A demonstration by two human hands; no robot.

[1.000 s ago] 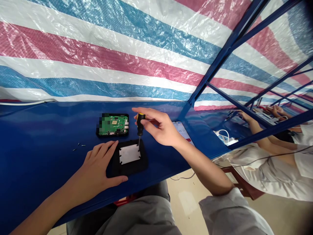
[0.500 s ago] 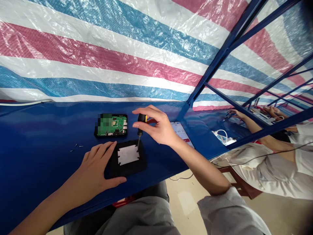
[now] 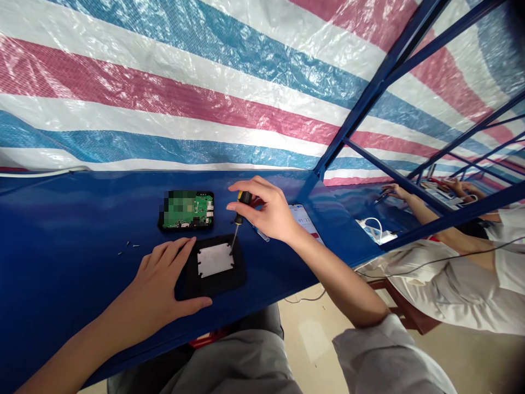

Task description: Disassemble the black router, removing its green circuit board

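Observation:
My right hand (image 3: 266, 210) pinches a yellow-and-black screwdriver (image 3: 239, 219) by its handle. The shaft slants down, its tip at the upper right notch of a silver metal plate (image 3: 215, 260). That plate lies on a black plastic cover (image 3: 238, 276), flat on the bench. My left hand (image 3: 164, 276) braces the cover's left side, thumb along the near edge and fingers at the far left corner. Behind the cover, a green circuit board (image 3: 200, 207) sits in a black case. Several small screws (image 3: 136, 245) lie to the left.
A pen (image 3: 261, 234) lies partly under my right hand, and a phone (image 3: 305, 221) showing a timer is beyond it. Further right are a white power strip (image 3: 375, 232) and a co-worker's arm (image 3: 426, 213). A blue metal frame (image 3: 356, 112) rises from the bench.
My right hand has shifted slightly right, tilting the screwdriver's handle that way and turning it. Its tip stays at the same notch. More of the pen shows; my left hand is still.

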